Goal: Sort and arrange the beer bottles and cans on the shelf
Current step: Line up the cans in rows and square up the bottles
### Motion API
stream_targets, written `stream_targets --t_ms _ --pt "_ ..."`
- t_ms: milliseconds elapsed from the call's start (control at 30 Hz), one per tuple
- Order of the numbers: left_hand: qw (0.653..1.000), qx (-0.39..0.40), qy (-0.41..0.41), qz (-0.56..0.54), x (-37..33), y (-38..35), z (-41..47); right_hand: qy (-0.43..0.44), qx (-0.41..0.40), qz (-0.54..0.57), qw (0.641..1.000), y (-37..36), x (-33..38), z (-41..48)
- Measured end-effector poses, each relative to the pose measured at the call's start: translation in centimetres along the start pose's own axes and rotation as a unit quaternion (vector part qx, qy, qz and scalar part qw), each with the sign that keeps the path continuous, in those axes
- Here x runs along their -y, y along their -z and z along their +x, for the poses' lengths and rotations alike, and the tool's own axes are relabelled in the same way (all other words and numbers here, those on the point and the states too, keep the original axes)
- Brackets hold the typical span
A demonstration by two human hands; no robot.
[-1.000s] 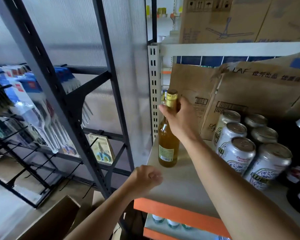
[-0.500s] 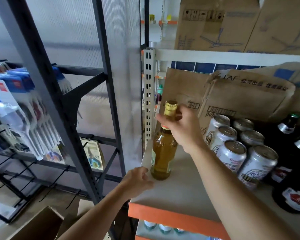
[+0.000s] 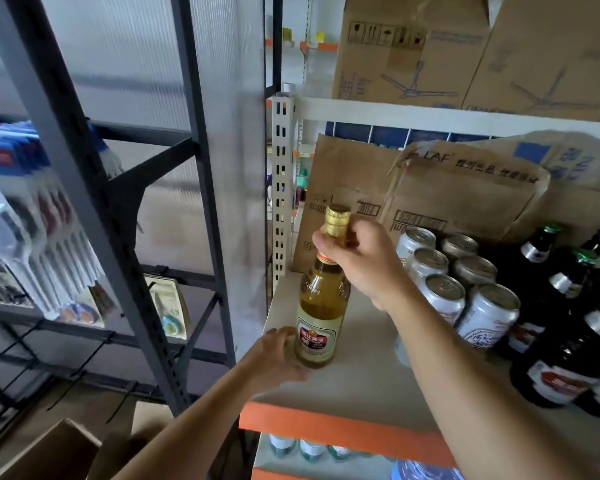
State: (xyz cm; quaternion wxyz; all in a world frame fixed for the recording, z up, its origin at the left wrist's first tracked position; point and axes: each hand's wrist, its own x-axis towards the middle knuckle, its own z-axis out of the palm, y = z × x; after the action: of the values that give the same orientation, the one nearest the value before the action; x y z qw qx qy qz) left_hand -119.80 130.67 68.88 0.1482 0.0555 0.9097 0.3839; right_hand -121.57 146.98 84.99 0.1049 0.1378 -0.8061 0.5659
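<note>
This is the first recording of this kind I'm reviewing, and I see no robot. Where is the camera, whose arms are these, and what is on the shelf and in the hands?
There is no machine here. A person wears a wide-angle camera on the head, so the single view looks forward and down at their own arms. The right hand grips the neck of an amber beer bottle with a gold cap. The bottle stands upright near the left edge of the shelf. The left hand cups the bottle's base. To the right stands a cluster of silver beer cans, with dark beer bottles beyond them. Brown cardboard boxes sit behind them all.
</note>
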Motion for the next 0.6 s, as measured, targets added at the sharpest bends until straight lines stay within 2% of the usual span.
stream_targets --t_ms 133,233,367,433,600 --pt "1.0 0.003 -0.018 -0.014 -0.3 -0.3 -0.1 -0.002 -0.071 -0.012 0.997 -0.2 0.1 -0.4" --pt "0.995 0.02 -0.041 -0.084 -0.7 0.3 -0.8 -0.052 -0.128 0.068 0.988 1.0 0.2 -0.1" --pt "0.96 0.14 -0.107 -0.218 -2.3 1.3 -1.8 -0.089 -0.197 0.124 0.969 3.2 0.5 0.3" --pt "0.95 0.165 -0.13 -0.231 -3.5 1.6 -2.4 -0.087 -0.215 0.139 0.963 3.9 0.8 0.3" --pt "0.951 0.154 -0.142 -0.226 -5.2 1.0 -3.3 -0.099 -0.216 0.119 0.964 5.9 0.4 -0.6"
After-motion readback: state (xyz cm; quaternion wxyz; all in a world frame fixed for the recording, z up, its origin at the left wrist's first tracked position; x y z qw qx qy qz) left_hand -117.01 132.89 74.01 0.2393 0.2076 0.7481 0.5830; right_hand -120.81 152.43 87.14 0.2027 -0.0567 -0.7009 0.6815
